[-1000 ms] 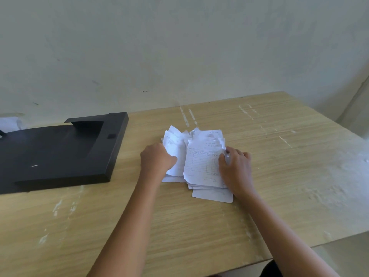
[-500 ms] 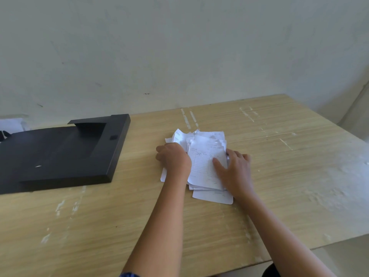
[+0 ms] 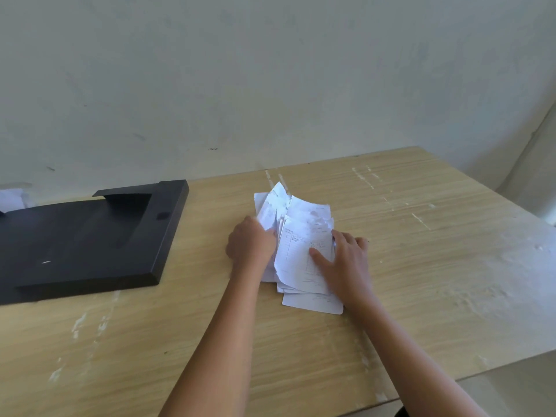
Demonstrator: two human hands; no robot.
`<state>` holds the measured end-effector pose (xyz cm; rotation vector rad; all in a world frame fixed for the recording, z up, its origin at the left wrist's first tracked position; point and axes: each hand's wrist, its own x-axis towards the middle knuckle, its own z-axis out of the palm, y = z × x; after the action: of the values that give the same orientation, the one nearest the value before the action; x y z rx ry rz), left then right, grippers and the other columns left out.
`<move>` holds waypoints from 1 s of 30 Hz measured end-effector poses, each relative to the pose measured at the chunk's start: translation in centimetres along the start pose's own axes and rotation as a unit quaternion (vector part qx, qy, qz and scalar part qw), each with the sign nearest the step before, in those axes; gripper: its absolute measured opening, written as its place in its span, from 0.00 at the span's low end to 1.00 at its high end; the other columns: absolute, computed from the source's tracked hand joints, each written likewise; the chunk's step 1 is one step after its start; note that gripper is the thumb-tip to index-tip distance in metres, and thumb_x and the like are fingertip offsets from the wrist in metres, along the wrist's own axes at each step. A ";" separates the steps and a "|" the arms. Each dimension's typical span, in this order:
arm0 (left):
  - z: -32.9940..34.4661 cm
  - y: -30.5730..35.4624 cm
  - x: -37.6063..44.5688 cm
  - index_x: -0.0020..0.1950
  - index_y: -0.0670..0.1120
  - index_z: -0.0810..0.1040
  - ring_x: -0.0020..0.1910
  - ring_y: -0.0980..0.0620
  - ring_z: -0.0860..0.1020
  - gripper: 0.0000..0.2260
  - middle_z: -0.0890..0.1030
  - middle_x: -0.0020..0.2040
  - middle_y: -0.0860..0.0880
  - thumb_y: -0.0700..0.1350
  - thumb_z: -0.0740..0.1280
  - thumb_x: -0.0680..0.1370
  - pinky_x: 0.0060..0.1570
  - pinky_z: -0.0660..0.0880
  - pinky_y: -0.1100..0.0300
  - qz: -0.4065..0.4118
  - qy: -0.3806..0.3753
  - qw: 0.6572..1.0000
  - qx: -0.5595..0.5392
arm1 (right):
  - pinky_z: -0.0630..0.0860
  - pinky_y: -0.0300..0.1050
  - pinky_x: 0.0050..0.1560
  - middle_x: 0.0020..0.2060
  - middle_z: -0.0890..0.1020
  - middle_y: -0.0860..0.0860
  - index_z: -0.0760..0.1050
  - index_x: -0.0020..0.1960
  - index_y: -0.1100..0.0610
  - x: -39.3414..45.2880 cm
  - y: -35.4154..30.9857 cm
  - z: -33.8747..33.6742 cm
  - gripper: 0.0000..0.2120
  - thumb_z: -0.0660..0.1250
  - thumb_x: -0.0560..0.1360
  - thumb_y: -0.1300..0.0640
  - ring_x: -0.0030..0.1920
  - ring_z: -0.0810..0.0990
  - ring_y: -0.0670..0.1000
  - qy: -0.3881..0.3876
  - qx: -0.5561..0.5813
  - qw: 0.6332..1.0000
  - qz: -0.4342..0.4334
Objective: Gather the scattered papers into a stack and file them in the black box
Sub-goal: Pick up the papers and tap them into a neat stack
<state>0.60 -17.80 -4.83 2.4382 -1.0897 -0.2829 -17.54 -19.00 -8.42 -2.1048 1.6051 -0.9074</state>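
Well off to the left of both hands lies the box (image 3: 90, 239), black and flat on the table (image 3: 436, 266), opened out, its long side running left to right and its raised spine nearest the hands. Next comes the left hand (image 3: 251, 246), pressed against the left edge of the papers (image 3: 301, 251); its fingers curl in under the sheets there and lift that edge, though the fingertips are hidden from where I stand. The papers sit between the two hands in a loose, uneven pile, long axis running away from the person toward the wall (image 3: 270, 70), corners fanning out at the far end and one sheet poking out at the near end. The right hand (image 3: 346, 260) lies flat on the pile's right side, fingers straight, thumb spread across the top sheet.
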 end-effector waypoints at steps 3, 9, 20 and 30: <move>-1.5 -2.3 0.7 0.64 0.46 0.76 0.57 0.41 0.81 0.22 0.82 0.59 0.47 0.57 0.70 0.75 0.52 0.78 0.50 0.000 0.006 1.000 -0.025 | 0.66 0.48 0.61 0.60 0.79 0.54 0.72 0.66 0.58 0.1 0.0 0.0 0.26 0.67 0.75 0.43 0.60 0.67 0.57 -0.001 -0.006 1.000 -0.001; -7.2 -6.9 1.7 0.55 0.46 0.79 0.49 0.45 0.82 0.12 0.82 0.47 0.50 0.52 0.70 0.77 0.46 0.79 0.51 -0.030 0.053 0.974 -0.216 | 0.67 0.48 0.61 0.59 0.78 0.53 0.72 0.65 0.57 0.2 0.0 0.1 0.26 0.67 0.74 0.43 0.60 0.67 0.56 -0.003 0.005 1.000 0.007; -5.0 -1.1 -2.7 0.56 0.42 0.79 0.39 0.52 0.79 0.15 0.83 0.48 0.48 0.51 0.73 0.76 0.33 0.73 0.60 -0.004 -0.022 0.932 -0.361 | 0.67 0.49 0.46 0.39 0.83 0.54 0.78 0.46 0.59 0.1 -0.3 -0.7 0.13 0.59 0.81 0.54 0.43 0.76 0.53 0.055 0.121 0.991 0.027; -0.1 -0.4 -7.0 0.69 0.43 0.71 0.67 0.40 0.69 0.28 0.76 0.65 0.44 0.64 0.58 0.81 0.63 0.67 0.51 0.124 0.049 0.991 0.016 | 0.72 0.46 0.53 0.44 0.83 0.47 0.82 0.50 0.56 -1.3 1.9 -3.7 0.10 0.63 0.79 0.55 0.49 0.77 0.49 0.007 0.136 0.990 0.030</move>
<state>-3.73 -12.32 -4.95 2.2865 -1.3453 -0.0664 -21.55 -17.95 -7.22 -1.8590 1.4501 -1.0565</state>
